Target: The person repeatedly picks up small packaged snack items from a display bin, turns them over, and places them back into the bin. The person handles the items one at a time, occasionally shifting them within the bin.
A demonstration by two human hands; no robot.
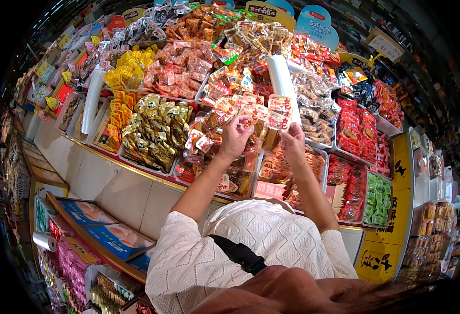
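Over a display of packaged snacks, my left hand (236,137) has its thumb and fingers pinched at the edge of several clear snack packets (254,111) with white and red labels. To the right of it, my right hand (294,139) grips a similar snack packet (278,120) by its label's lower right corner. Another such label (280,103) stands just above that one. Brown food shows through the clear film below the labels. Beneath both hands lies a bin of loose packets (236,178), partly hidden by my forearms.
A roll of clear plastic bags (283,80) lies just beyond my right hand; another bag roll (93,102) is at the left. Bins of gold packets (155,133), red packets (355,131) and green packets (377,200) surround me. A lower display counter (100,223) stands behind at the left.
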